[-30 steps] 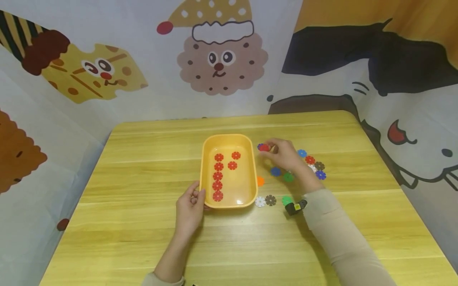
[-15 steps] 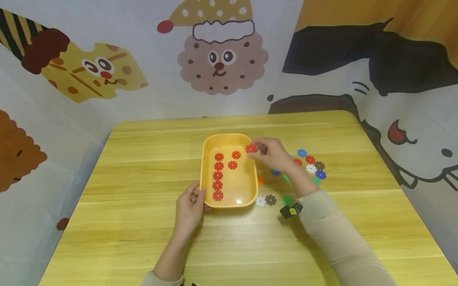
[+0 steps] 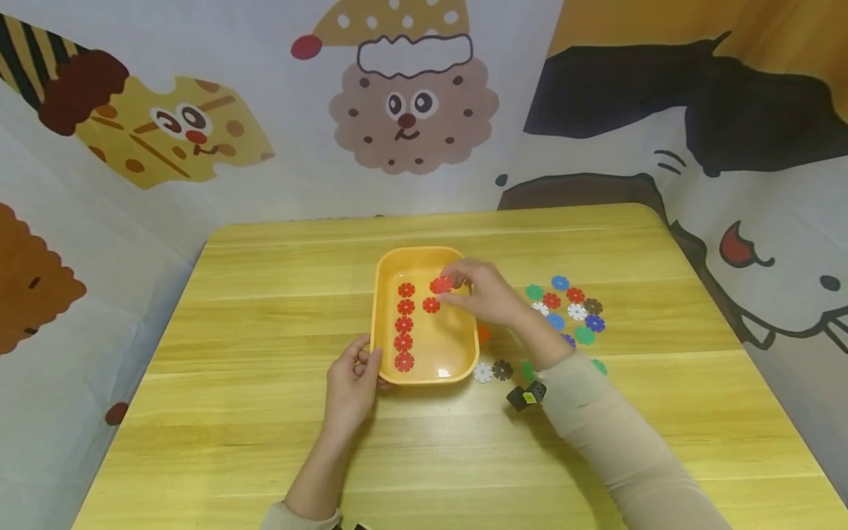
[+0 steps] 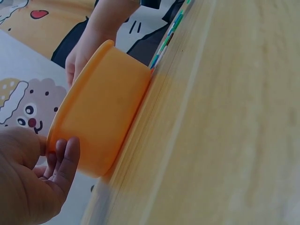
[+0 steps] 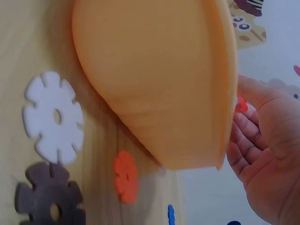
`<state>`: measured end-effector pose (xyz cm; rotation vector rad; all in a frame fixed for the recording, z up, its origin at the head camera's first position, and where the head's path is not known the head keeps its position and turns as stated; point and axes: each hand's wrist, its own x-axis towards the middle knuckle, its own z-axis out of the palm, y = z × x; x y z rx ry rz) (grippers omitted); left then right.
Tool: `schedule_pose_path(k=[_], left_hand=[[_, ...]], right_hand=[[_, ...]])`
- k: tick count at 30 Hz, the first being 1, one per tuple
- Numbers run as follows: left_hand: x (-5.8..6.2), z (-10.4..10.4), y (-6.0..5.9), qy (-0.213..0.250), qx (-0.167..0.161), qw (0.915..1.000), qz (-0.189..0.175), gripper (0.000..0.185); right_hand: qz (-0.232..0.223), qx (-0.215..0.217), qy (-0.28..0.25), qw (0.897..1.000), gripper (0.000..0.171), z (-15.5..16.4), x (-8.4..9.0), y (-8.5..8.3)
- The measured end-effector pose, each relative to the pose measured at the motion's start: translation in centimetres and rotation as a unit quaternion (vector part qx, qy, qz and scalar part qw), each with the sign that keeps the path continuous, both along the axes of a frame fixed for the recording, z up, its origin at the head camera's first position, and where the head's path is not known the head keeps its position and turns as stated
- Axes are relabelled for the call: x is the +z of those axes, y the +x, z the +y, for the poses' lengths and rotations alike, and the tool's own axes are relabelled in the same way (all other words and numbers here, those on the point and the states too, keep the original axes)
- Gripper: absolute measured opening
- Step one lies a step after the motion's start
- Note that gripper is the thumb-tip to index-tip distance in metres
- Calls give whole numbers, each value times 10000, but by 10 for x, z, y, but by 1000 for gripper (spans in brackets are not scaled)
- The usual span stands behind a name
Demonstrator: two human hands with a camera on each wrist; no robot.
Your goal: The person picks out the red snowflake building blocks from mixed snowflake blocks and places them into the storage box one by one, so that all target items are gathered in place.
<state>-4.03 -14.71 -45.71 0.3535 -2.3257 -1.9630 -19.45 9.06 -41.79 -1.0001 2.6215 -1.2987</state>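
My right hand (image 3: 486, 298) pinches a red notched plastic disc (image 3: 440, 285) between thumb and fingers, over the far right part of a yellow tray (image 3: 444, 346). In the right wrist view, that disc (image 5: 241, 104) shows only as a sliver past the tray rim. Down the tray's left side runs a column of several red discs (image 3: 403, 324). Another red disc (image 3: 431, 305) lies just nearer than the held one. At the near left corner my left hand (image 3: 353, 383) grips the tray rim, thumb on the edge and fingers against the outer wall, as the left wrist view (image 4: 63, 164) shows.
Right of the tray, several loose discs in mixed colours lie on the wooden table (image 3: 424, 456), partly under my right forearm. A white disc (image 3: 483, 372), a brown disc (image 3: 502, 369) and an orange disc (image 5: 125, 177) lie close to the tray. A cartoon-printed cloth (image 3: 265, 44) hangs behind.
My right hand has carried the red disc leftward, from beside the tray over its right rim to above the inside. My left hand has stayed on the rim.
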Motion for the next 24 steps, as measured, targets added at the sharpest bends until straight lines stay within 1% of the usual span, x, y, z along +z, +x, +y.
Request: schedule_pose_path(k=[2, 7, 10, 14, 19, 21, 24], left_hand=[[0, 0, 0, 4, 3, 10000, -19, 44], [-1, -1, -1, -25, -1, 10000, -69, 45], [-1, -1, 0, -17, -9, 10000, -51, 44], [0, -1, 0, -2, -9, 10000, -31, 44], [-1, -2, -1, -39, -8, 9999, -115, 44], [-2, -2, -1, -57, -14, 9999, -145, 44], [-2, -2, -1, -76, -26, 9999, -144, 44]], right_hand=[[-20, 69, 110, 9999, 32, -4, 0, 0], [21, 245, 629, 9977, 34, -14, -2, 2], [200, 364, 979, 9943, 37, -19, -4, 4], [554, 475, 1396, 9875, 36, -24, -7, 4], [892, 574, 2070, 9726, 34, -28, -12, 2], [925, 606, 2389, 9647, 35, -28, -12, 2], [872, 630, 2707, 9566, 37, -29, -12, 4]])
